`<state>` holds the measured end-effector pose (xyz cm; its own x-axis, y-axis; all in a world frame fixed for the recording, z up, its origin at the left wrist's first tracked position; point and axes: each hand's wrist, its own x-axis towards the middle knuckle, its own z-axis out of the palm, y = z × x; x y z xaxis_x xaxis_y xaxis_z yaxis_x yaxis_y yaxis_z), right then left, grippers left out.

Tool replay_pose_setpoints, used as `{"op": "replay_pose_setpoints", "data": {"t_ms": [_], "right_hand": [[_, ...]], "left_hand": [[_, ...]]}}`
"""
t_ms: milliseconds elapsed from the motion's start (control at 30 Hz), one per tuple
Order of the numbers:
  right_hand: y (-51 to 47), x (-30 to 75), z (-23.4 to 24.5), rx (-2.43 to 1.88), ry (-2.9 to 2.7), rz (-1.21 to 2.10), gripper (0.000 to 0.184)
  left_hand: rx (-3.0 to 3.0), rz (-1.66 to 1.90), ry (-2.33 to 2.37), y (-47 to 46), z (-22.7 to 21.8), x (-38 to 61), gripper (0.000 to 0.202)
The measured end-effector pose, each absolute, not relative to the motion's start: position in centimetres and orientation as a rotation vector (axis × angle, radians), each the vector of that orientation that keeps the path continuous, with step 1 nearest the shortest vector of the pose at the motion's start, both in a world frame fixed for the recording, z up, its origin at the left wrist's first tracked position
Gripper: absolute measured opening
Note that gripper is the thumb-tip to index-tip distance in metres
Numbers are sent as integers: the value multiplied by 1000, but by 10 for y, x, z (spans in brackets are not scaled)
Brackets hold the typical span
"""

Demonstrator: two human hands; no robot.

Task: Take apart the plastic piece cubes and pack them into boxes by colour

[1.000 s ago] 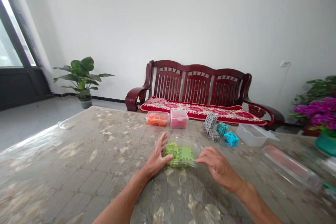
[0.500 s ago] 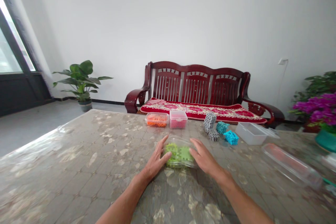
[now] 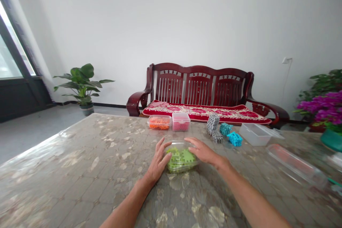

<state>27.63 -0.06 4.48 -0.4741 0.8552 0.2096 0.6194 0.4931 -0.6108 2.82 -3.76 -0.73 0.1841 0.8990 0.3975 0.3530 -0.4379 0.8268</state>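
A clear plastic container [image 3: 179, 166] full of green puzzle-like foam pieces [image 3: 180, 157] sits on the marble-patterned table [image 3: 80, 171] in front of me. My left hand [image 3: 158, 162] rests against its left side with the fingers spread and curved round it. My right hand [image 3: 202, 150] lies on its top right, fingers pressed on the clear lid. Both hands grip the container between them.
Further back stand an orange-filled box [image 3: 159, 122], a pink box [image 3: 181, 121], grey pieces [image 3: 214, 127], teal pieces [image 3: 231, 134], an empty clear tub [image 3: 255, 134] and a long clear lid [image 3: 295, 166]. Behind the table are a wooden bench [image 3: 203, 94] and potted plants [image 3: 82, 82].
My right hand has slid from the container's right side up onto its lid. My left hand has stayed on the left side. The view has dropped slightly.
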Motion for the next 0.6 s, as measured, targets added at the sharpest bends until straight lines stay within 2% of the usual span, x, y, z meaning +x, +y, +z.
{"op": "replay_pose_setpoints", "data": {"t_ms": [300,433,600], "right_hand": [[-1,256,38,-1409,-2191,512,43],[-3,252,41,-1400,-2263,397,44],[-2,248,44,-1418,-2365,291,46]], "left_hand": [[2277,1186,1334,-50,2,33,33],[2479,1084,1423,-51,3,32,43],[2615,762,1591,-54,14,35,60]]}}
